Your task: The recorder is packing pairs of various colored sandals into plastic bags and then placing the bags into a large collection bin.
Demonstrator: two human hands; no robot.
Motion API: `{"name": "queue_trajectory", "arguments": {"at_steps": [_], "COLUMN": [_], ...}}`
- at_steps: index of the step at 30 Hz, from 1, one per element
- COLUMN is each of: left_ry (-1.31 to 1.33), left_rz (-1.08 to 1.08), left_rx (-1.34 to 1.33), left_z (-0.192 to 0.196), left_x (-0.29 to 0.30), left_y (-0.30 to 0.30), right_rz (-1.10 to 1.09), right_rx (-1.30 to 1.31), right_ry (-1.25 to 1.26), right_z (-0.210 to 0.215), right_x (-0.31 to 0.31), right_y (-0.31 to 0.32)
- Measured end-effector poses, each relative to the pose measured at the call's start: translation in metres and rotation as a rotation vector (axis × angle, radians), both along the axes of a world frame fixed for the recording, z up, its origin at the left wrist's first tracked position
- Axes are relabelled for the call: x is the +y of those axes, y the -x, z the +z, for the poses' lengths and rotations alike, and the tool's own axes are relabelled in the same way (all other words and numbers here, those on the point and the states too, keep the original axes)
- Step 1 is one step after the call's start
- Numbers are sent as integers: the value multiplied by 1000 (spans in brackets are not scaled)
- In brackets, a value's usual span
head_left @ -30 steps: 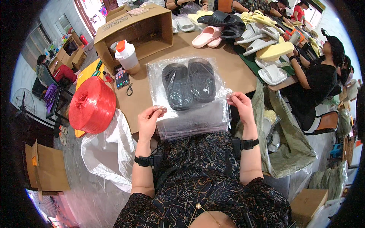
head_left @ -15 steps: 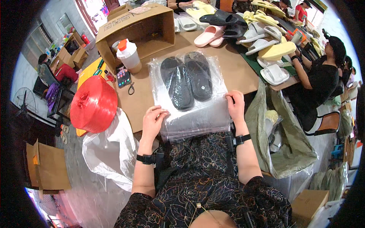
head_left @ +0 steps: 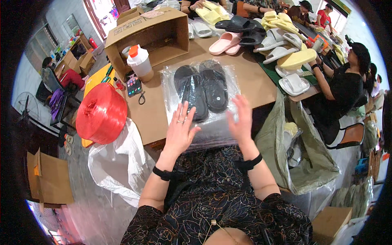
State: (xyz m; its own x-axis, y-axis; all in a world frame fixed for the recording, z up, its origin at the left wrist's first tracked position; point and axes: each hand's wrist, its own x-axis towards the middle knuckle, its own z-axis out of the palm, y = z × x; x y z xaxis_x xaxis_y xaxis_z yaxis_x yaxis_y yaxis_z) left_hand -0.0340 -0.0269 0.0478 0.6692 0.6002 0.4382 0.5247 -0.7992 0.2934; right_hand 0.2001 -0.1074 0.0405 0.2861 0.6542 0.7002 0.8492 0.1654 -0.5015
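A pair of black slippers (head_left: 214, 87) lies side by side inside a clear plastic bag (head_left: 169, 81) at the table's front edge. The bag's near end hangs toward my lap over a stack of clear plastic. My left hand (head_left: 180, 126) is flat with fingers spread, over the bag's near left part by the left slipper's end. On the other side, my right hand (head_left: 241, 122) is open with fingers stretched, a little blurred, at the bag's right edge. Neither hand grips anything; whether the palms touch the plastic is hard to tell.
Left stand a red twine roll (head_left: 102, 114), a phone (head_left: 134, 86), a bottle (head_left: 139, 63) and an open cardboard box (head_left: 159, 38). Piled slippers (head_left: 277, 45) lie at the back right, beside a seated co-worker (head_left: 347, 81). A green sack (head_left: 310, 171) and a white sack (head_left: 118, 163) flank me.
Both hands have let go of the bag's near corners. They have moved inward and forward over it, with fingers now spread. The bagged slippers lie slightly nearer in the picture.
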Motion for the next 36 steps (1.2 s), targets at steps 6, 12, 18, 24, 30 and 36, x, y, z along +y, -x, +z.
{"name": "queue_trajectory", "arguments": {"at_steps": [6,12,18,24,30,36], "left_ry": [44,6,10,37,38,45], "left_rz": [46,88,94,96,81,98], "left_rx": [122,135,113,126,142,140], "left_z": [-35,-45,-48,-40,-39,-42], "left_x": [-3,-1,1,-2,-2,-4], "left_y": [-1,6,7,9,4,6], "right_rz": [167,-118,-321,-169,-127,-288], "right_rx": [-212,-244,-153,-83,-119,-247], "right_ry": [274,329,326,-2,239,548], "right_z": [-38,-65,-57,16,18,13], "right_x": [-2,-12,-8,43,125,178], "right_y": [26,-19,-46,-11,8,20]}}
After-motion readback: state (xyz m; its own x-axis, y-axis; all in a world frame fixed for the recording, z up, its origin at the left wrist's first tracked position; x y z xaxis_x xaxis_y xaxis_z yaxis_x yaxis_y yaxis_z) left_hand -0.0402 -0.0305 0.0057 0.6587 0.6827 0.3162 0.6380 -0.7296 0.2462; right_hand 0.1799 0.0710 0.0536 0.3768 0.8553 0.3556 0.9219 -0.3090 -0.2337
